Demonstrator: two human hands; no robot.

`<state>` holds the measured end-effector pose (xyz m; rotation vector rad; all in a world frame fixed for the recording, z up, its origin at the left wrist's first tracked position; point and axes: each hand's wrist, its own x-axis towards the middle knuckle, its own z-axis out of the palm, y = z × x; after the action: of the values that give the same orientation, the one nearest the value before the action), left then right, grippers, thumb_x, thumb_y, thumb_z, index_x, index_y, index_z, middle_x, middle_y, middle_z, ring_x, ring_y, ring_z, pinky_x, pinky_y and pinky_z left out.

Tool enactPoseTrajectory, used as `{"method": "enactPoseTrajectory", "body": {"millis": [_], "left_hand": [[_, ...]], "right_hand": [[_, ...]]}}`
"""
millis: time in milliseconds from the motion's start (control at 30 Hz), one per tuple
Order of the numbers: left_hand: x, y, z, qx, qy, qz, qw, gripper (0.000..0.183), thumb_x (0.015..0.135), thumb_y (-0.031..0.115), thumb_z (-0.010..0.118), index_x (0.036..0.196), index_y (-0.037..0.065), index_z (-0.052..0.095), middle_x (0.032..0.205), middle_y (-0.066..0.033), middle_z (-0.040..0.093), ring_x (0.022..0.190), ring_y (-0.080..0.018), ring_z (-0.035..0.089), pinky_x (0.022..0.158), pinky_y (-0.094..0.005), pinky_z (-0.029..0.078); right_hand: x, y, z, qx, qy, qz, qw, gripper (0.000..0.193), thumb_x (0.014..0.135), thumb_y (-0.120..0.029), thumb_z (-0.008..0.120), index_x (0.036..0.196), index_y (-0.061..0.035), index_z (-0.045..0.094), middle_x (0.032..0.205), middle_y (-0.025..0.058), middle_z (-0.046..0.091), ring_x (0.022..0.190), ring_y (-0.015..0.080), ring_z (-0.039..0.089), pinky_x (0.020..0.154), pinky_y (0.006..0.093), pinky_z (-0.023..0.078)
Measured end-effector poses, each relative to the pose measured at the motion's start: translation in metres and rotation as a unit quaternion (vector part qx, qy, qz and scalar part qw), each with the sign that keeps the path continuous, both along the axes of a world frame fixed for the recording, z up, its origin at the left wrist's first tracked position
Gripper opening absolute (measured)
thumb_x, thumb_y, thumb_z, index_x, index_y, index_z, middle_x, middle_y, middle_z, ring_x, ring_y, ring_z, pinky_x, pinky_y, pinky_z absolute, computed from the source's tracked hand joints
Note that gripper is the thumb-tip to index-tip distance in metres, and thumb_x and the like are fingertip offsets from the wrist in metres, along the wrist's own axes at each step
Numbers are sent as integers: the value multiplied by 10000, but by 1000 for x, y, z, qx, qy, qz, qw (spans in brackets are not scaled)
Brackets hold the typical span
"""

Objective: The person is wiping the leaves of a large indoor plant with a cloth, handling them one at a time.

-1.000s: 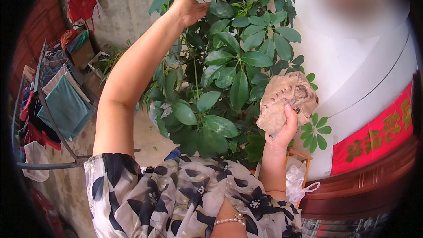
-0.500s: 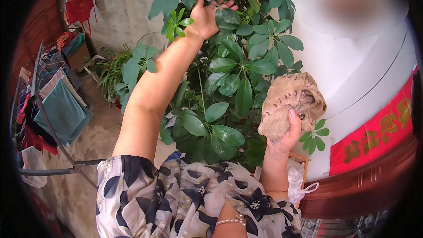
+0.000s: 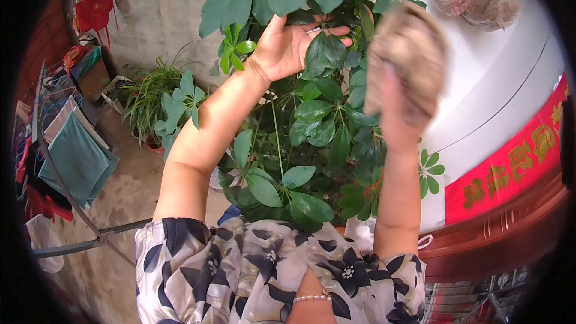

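Note:
A tall potted shrub with glossy green leaves point(image 3: 315, 111) fills the middle in front of me. My left hand point(image 3: 285, 51) reaches into its upper part, palm turned up. Its fingers are stretched out beneath a spray of leaves, and their tips are partly hidden by the foliage. To the right of the shrub, my right hand point(image 3: 399, 111) grips a bunched brown cloth point(image 3: 411, 54). Both the cloth and this hand are smeared by motion. The cloth is raised close to the upper right leaves; whether it touches them I cannot tell.
On the left stands a metal drying rack point(image 3: 63, 171) with a teal cloth point(image 3: 81, 156) and other laundry. Behind it are a spider plant point(image 3: 147, 93) and a hanging red bag-like item point(image 3: 94, 11). A plastic bag point(image 3: 492, 3) lies on the white surface point(image 3: 480, 84), above a red banner point(image 3: 510, 162).
My right hand has lifted the brown cloth up beside the upper leaves. My left hand stays under the foliage, its fingers now showing more. The view has shifted, revealing the plastic bag.

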<state>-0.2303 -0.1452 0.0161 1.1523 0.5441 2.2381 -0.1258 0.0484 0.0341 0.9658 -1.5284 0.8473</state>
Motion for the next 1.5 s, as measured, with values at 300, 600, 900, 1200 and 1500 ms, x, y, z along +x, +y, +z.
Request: {"method": "enactPoseTrajectory", "body": {"millis": [300,600,900,1200,1500], "left_hand": [[-24,5,-30,39,-97,-70,992,913,778,738,390,1304,-8,389,1384,-251,329,1202,-391,435,1014,-485,365],[-31,6,-23,-18,-71,90,993,829,817,693,383,1341,54,310,1366,-217,380,1251,-348,393,1049,-508,298],[-24,7,-14,-138,-17,249,958,830,803,737,345,1328,94,371,1329,-148,435,1186,-288,433,1019,-451,332],[-23,-3,36,-291,205,575,737,963,789,721,392,1332,-73,343,1347,-216,395,1244,-283,383,1052,-379,258],[-39,-12,49,-366,217,257,868,861,862,683,286,1343,-30,326,1156,-120,508,1087,-166,494,937,-323,429]], "right_hand": [[-49,-46,-45,282,-33,-290,914,448,695,-51,589,1141,-41,547,1249,135,499,1170,351,436,946,476,367],[-17,-15,-90,135,-425,35,894,475,640,96,608,1108,20,579,1161,117,590,1056,232,575,913,314,441],[-10,-5,-46,-320,-465,362,742,404,802,-25,530,1201,13,477,1098,109,587,958,211,604,840,351,495],[-40,-18,-32,-362,-497,374,694,325,842,-99,563,1146,5,508,1049,107,613,935,224,625,820,387,526],[-48,-4,-41,-336,-517,388,685,370,843,-104,557,1188,7,480,1087,114,599,966,230,614,835,400,517]]}}
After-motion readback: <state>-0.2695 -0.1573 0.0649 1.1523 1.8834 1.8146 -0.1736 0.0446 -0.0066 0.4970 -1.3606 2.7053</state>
